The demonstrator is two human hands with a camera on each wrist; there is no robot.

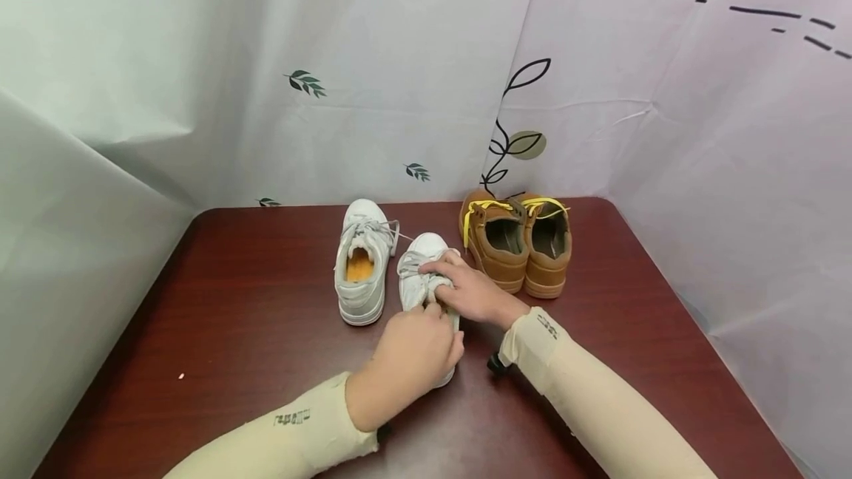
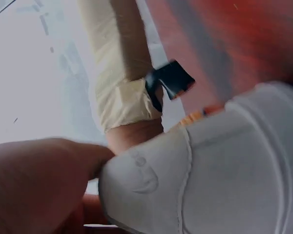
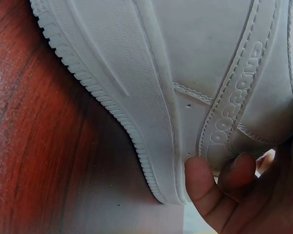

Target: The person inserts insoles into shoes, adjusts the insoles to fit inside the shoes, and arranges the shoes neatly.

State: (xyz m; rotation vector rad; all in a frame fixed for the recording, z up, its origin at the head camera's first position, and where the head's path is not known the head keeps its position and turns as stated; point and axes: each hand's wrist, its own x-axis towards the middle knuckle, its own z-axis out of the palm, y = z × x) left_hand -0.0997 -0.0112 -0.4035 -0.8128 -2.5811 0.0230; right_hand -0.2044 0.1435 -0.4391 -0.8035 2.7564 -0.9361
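Note:
A white sneaker (image 1: 426, 245) with grey laces stands on the table, toe pointing away from me. My left hand (image 1: 411, 346) grips its heel collar from behind; the left wrist view shows the white heel (image 2: 224, 165) close up. Over the laces and the opening's right side lies my right hand (image 1: 478, 294), its fingers bent onto the shoe. Its fingertips (image 3: 201, 178) touch the shoe's outer side in the right wrist view. To the left stands the matching white sneaker (image 1: 359, 294), with an orange insole (image 1: 359, 266) and a loose grey lace. The hands hide much of the opening.
A pair of brown shoes (image 1: 506, 261) with yellow laces (image 1: 489, 205) stands at the back right, close to my right hand. The dark red table (image 1: 266, 279) ends at a pale patterned curtain (image 1: 373, 124). A small white speck (image 1: 181, 375) lies at left.

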